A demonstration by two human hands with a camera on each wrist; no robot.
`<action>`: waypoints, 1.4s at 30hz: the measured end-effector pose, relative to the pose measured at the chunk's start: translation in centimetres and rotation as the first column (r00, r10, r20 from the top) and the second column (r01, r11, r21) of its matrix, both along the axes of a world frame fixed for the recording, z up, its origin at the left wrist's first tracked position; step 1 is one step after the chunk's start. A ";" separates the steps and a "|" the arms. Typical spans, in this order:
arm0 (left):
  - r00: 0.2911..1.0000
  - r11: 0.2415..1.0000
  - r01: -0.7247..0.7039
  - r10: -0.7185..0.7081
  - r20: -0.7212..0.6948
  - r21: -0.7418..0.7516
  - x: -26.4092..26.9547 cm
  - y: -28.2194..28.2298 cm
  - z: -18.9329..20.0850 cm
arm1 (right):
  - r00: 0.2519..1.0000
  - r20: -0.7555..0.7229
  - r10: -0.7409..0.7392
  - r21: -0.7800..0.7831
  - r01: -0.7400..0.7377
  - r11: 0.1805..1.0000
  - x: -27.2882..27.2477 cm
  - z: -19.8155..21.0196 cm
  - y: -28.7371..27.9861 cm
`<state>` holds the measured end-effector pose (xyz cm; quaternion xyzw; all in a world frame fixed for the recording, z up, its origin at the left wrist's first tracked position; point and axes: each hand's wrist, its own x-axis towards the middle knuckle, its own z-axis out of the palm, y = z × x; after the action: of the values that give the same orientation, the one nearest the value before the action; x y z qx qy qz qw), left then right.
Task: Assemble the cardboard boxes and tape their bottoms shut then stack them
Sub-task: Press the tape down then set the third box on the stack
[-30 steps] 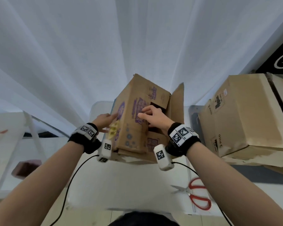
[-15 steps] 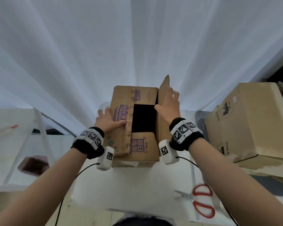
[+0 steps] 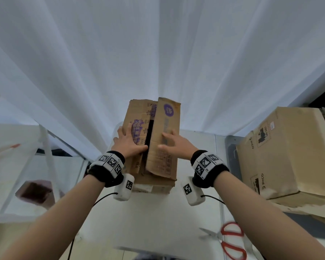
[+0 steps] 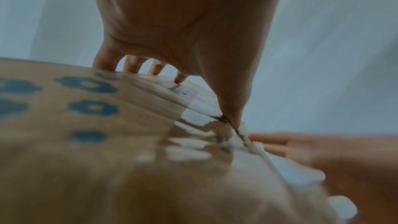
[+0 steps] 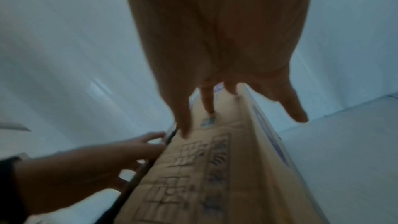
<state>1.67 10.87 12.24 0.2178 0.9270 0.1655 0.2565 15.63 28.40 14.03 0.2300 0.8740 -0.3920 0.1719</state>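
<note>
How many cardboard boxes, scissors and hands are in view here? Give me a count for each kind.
Cardboard boxes: 2, the printed box under the hands and the plain box at the right.
Scissors: 1, the red-handled scissors.
Hands: 2, the left hand and the right hand.
Total: 5.

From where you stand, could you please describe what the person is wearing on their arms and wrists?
Both forearms are bare, with no sleeves. The left wrist and the right wrist each carry a black band topped with white blocks printed with black-and-white square markers. Under each wrist hangs a small white camera unit bearing its own marker, and a thin black cable trails back from it.
</note>
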 end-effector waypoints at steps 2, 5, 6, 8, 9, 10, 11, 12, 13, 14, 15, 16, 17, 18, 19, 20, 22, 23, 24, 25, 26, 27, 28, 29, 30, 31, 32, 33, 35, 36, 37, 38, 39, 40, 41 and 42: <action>1.000 1.000 -0.017 0.017 0.017 -0.007 -0.2 -0.3 0.2 | 0.998 0.055 -0.043 0.013 0.042 0.999 0.0 -1.1 -0.3; 0.999 0.999 -0.021 0.023 0.039 -0.043 0.2 -0.7 0.6 | 0.997 0.012 -0.071 -0.108 0.072 0.992 0.2 -2.2 -1.1; 0.999 0.999 -0.017 0.019 0.037 -0.047 0.4 -0.9 0.6 | 0.998 -0.009 -0.069 -0.131 0.067 0.989 0.3 -2.3 -1.5; 0.999 0.998 -0.004 0.007 0.041 -0.063 0.5 -1.5 0.4 | 0.996 -0.032 -0.081 -0.152 0.075 0.986 -0.3 -2.6 -2.2; 0.999 0.996 0.013 -0.010 0.036 -0.086 0.4 -1.9 0.1 | 0.995 -0.041 -0.094 -0.154 0.087 0.984 -0.8 -2.8 -2.5; 0.999 0.993 0.032 -0.030 0.019 -0.118 0.1 -2.3 -0.1 | 0.992 -0.054 -0.114 -0.152 0.104 0.983 -1.5 -2.8 -2.8; 0.999 0.988 0.045 -0.046 -0.004 -0.148 -0.3 -2.6 -0.3 | 0.987 -0.071 -0.144 -0.147 0.132 0.980 -2.2 -2.9 -3.2; 0.998 0.985 0.051 -0.056 -0.026 -0.167 -0.8 -2.8 -0.3 | 0.979 -0.099 -0.176 -0.143 0.161 0.977 -2.9 -2.8 -3.5; 0.997 0.983 0.053 -0.060 -0.038 -0.174 -1.5 -2.8 -0.3 | 0.969 -0.122 -0.214 -0.141 0.196 0.970 -3.5 -2.7 -3.8; 0.997 0.984 0.051 -0.059 -0.040 -0.173 -2.3 -2.8 -0.2 | 0.959 -0.135 -0.247 -0.140 0.229 0.963 -4.0 -2.7 -4.0; 0.998 0.985 0.047 -0.054 -0.037 -0.168 -3.1 -2.8 -0.1 | 0.952 -0.132 -0.277 -0.137 0.259 0.956 -4.4 -2.7 -4.1; 0.998 0.986 0.042 -0.047 -0.032 -0.160 -3.8 -2.7 0.0 | 0.949 -0.117 -0.292 -0.124 0.277 0.953 -4.7 -2.6 -4.2; 0.999 0.988 0.038 -0.043 -0.027 -0.152 -4.3 -2.7 -0.1 | 0.950 -0.095 -0.296 -0.097 0.288 0.953 -4.9 -2.5 -4.4; 0.999 0.988 0.039 -0.043 -0.020 -0.149 -4.5 -2.7 -0.2 | 0.953 -0.069 -0.296 -0.068 0.292 0.954 -4.9 -2.5 -4.6; 0.999 0.988 0.045 -0.048 -0.016 -0.150 -4.6 -2.7 -0.4 | 0.953 -0.042 -0.301 -0.045 0.299 0.953 -5.0 -2.5 -4.8; 0.998 0.986 0.052 -0.056 -0.019 -0.155 -4.5 -2.7 -0.5 | 0.951 -0.029 -0.307 -0.034 0.306 0.951 -5.0 -2.5 -5.0; 0.997 0.984 0.058 -0.065 -0.037 -0.169 -4.2 -2.7 -0.8 | 0.951 -0.001 -0.310 -0.035 0.309 0.950 -4.8 -2.3 -5.4; 0.997 0.984 0.055 -0.063 -0.042 -0.172 -4.2 -2.6 -0.8 | 0.954 0.023 -0.297 -0.036 0.298 0.954 -4.6 -2.0 -5.5; 0.997 0.983 0.050 -0.059 -0.046 -0.174 -4.1 -2.5 -0.6 | 0.961 0.044 -0.271 -0.033 0.273 0.961 -4.2 -1.7 -5.3; 0.997 0.983 0.044 -0.054 -0.054 -0.178 -4.2 -2.4 -0.4 | 0.969 0.057 -0.241 -0.030 0.243 0.970 -3.8 -1.4 -5.1; 0.997 0.983 0.039 -0.050 -0.061 -0.179 -4.0 -2.2 -0.1 | 0.974 0.060 -0.217 -0.024 0.219 0.975 -3.4 -1.0 -4.7; 0.996 0.985 0.032 -0.044 -0.072 -0.170 -4.0 -1.8 0.2 | 0.976 0.057 -0.209 -0.016 0.210 0.978 -2.9 -0.6 -4.3; 0.996 0.989 0.026 -0.037 -0.078 -0.143 -3.7 -1.2 0.6 | 0.976 0.047 -0.213 -0.005 0.214 0.977 -2.3 -0.3 -3.8; 0.996 0.995 0.024 -0.032 -0.083 -0.097 -3.3 -0.5 1.0 | 0.973 0.032 -0.230 0.009 0.230 0.973 -1.8 0.1 -3.3; 0.995 0.998 0.030 -0.034 -0.089 -0.050 -2.8 0.3 1.5 | 0.967 0.006 -0.254 0.025 0.254 0.967 -1.1 0.5 -2.7; 0.994 0.999 0.041 -0.042 -0.100 -0.013 -2.2 1.2 1.9 | 0.959 -0.025 -0.284 0.040 0.285 0.958 -0.5 1.0 -2.1; 0.993 0.998 0.055 -0.054 -0.108 0.010 -1.4 2.1 2.4 | 0.947 -0.059 -0.316 0.051 0.319 0.946 0.2 1.5 -1.5; 0.991 0.997 0.067 -0.063 -0.120 0.029 -0.6 3.2 2.9 | 0.932 -0.092 -0.350 0.058 0.356 0.933 0.9 2.2 -0.8; 0.984 0.994 0.077 -0.063 -0.165 0.078 1.3 5.5 3.9 | 0.891 -0.152 -0.427 0.066 0.440 0.896 2.7 3.8 0.9; 0.977 0.991 0.082 -0.058 -0.205 0.110 2.2 6.7 4.6 | 0.868 -0.176 -0.464 0.070 0.482 0.874 3.6 4.6 1.8; 0.966 0.986 0.094 -0.057 -0.250 0.137 3.1 7.9 5.1 | 0.845 -0.198 -0.497 0.075 0.519 0.852 4.7 5.3 2.9; 0.954 0.982 0.113 -0.064 -0.294 0.154 4.1 9.0 5.7 | 0.823 -0.217 -0.526 0.080 0.552 0.830 5.8 6.0 3.9; 0.941 0.977 0.141 -0.083 -0.327 0.158 5.0 10.2 6.1 | 0.798 -0.239 -0.554 0.082 0.585 0.807 7.0 6.7 4.9; 0.934 0.973 0.172 -0.113 -0.338 0.152 5.8 11.2 6.8 | 0.772 -0.259 -0.580 0.083 0.616 0.783 8.0 7.4 5.9; 0.930 0.968 0.207 -0.150 -0.337 0.141 6.6 12.1 7.1 | 0.746 -0.283 -0.603 0.084 0.646 0.759 9.0 7.9 6.7; 0.925 0.958 0.253 -0.200 -0.323 0.131 7.9 13.4 7.6 | 0.714 -0.309 -0.629 0.088 0.680 0.728 10.6 8.7 7.7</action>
<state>9.54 24.30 19.87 0.3679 0.9064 0.1775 0.1074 26.21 36.08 22.77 0.4882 0.7834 -0.3664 -0.1171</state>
